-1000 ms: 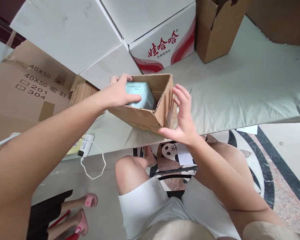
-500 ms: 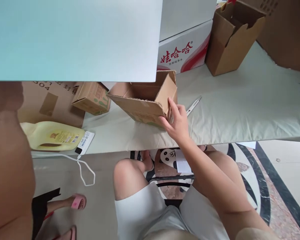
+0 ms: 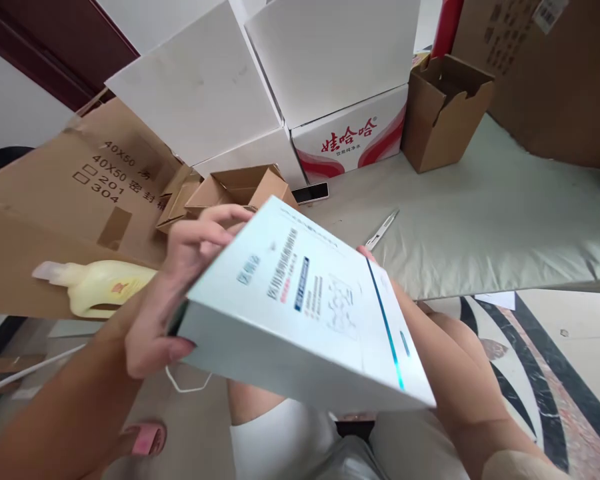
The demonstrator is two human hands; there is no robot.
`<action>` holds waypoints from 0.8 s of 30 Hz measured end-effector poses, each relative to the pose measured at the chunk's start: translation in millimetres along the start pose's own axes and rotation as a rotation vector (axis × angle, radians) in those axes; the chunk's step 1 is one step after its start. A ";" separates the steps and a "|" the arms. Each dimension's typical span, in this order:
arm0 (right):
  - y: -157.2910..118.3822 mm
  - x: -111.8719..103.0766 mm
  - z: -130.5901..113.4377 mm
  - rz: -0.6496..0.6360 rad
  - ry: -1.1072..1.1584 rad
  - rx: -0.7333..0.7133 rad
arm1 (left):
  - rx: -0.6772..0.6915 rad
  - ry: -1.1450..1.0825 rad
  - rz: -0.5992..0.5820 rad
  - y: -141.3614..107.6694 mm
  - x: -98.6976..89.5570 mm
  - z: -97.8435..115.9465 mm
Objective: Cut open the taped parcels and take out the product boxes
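Observation:
A white box (image 3: 300, 313) with blue print is held tilted above my lap. At its left end my left hand (image 3: 180, 287) grips it, thumb on the near side and fingers at the far edge. My right hand (image 3: 365, 253) is behind the box's right side; only a fingertip shows, so its grip is hidden. Beyond the box, an open brown carton (image 3: 240, 187) stands on the cloth-covered surface (image 3: 450, 220). A white cutter knife (image 3: 381, 230) lies to the right of the box.
White cartons (image 3: 350, 143) line the back. A tall open brown box (image 3: 440, 120) stands at back right. A dark phone (image 3: 311, 193) lies near the cartons. On the left are a large cardboard box (image 3: 65, 220) and a yellow bottle (image 3: 107, 283).
The white box has come down from the upper left to above my lap, with my left hand now visible on it. My right hand has left the open carton, which sits farther back and left.

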State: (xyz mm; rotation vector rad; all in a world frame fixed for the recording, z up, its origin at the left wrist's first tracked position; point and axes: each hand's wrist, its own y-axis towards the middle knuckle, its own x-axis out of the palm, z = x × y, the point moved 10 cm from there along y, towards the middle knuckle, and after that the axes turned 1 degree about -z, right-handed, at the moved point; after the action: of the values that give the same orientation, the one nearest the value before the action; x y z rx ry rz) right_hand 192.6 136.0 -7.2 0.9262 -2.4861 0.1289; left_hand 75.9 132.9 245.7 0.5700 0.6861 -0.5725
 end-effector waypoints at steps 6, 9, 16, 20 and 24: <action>-58.5 8.1 31.1 -0.259 0.109 0.131 | 0.126 -0.130 -0.394 -3.5 46.9 0.3; -76.2 -18.5 9.7 0.103 0.068 0.035 | 0.006 -0.189 -0.079 -0.8 34.8 -30.1; -68.0 -60.2 -65.2 0.707 -0.162 -0.272 | -0.276 -0.665 0.125 11.8 123.0 -91.7; -39.5 -97.9 -130.1 0.825 -0.269 -0.335 | -0.330 -0.704 0.285 85.7 118.6 -111.3; -0.1 -132.6 -191.3 0.854 -0.352 -0.361 | -0.445 -0.691 0.300 152.2 95.3 -125.1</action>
State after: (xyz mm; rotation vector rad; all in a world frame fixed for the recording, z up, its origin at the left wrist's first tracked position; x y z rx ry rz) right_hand 357.0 262.0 99.0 -0.3204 -2.9210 -0.2212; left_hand 183.3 292.9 142.1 0.0331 0.0539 -0.2863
